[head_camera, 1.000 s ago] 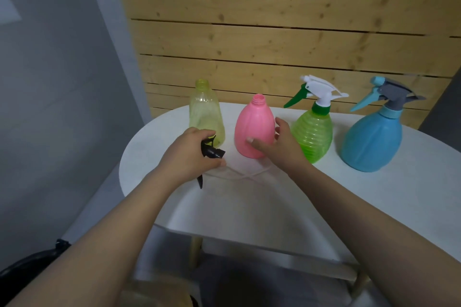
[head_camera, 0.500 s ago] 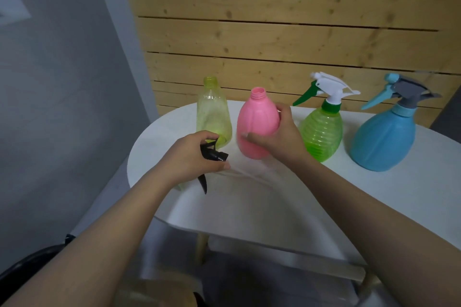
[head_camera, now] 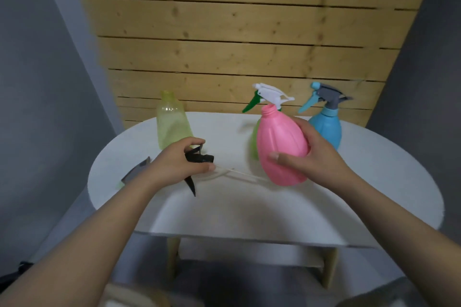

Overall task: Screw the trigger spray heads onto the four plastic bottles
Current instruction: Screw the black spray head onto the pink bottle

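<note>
My right hand (head_camera: 309,157) grips the pink bottle (head_camera: 279,142), lifted and tilted, its neck bare. My left hand (head_camera: 179,164) holds a black trigger spray head (head_camera: 198,157) just above the white table (head_camera: 324,207); its pale dip tube (head_camera: 239,176) trails right toward the pink bottle's base. A yellow bottle (head_camera: 171,122) without a head stands at the back left. Behind the pink bottle the green bottle (head_camera: 254,142) carries a white and green spray head (head_camera: 270,96). The blue bottle (head_camera: 326,124) at the back right carries a grey and blue head (head_camera: 324,96).
A grey spray head (head_camera: 136,172) lies near the table's left edge, partly hidden by my left wrist. A wooden slat wall (head_camera: 224,45) rises right behind the bottles. Grey walls flank both sides, and the table's front edge is close to me.
My right hand has lifted the pink bottle off the table and carried it right and toward me, tilting it. My left hand keeps the black spray head. The camera has shifted.
</note>
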`<state>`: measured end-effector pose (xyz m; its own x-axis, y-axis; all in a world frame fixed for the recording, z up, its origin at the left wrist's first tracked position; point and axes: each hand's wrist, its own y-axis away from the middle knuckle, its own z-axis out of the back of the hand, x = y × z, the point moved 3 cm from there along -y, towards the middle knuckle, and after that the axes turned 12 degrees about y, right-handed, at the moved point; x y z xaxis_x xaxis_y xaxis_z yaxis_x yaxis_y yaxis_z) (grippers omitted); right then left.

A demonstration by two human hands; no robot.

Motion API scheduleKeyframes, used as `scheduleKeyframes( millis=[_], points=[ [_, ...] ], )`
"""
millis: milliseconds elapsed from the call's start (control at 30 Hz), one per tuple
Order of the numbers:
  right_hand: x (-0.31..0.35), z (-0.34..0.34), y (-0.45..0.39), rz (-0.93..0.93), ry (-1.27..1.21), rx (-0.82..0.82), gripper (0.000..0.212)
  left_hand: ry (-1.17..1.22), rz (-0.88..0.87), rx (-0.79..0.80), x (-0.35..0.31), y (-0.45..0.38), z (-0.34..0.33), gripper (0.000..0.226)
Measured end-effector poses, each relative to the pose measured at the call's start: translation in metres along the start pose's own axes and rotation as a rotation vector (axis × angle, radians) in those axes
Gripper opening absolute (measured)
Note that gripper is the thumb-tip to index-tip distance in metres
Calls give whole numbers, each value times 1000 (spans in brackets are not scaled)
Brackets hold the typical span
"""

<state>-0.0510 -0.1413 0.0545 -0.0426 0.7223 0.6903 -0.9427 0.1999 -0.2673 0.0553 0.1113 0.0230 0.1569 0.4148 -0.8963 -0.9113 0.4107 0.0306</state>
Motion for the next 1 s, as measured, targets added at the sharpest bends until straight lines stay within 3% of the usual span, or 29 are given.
scheduleKeyframes(
  millis=[133, 467, 1000],
  points=[
    [-21, 32, 12, -18, 50, 13, 64, 111, 20, -9, -12, -5, -18, 61],
    [-80, 55, 21, -54, 328, 169, 77, 171, -17, -125, -21, -15, -32, 53],
    [-81, 46, 17, 31, 304, 192, 82, 250, -144, -131, -31, -11, -40, 51]
  ],
)
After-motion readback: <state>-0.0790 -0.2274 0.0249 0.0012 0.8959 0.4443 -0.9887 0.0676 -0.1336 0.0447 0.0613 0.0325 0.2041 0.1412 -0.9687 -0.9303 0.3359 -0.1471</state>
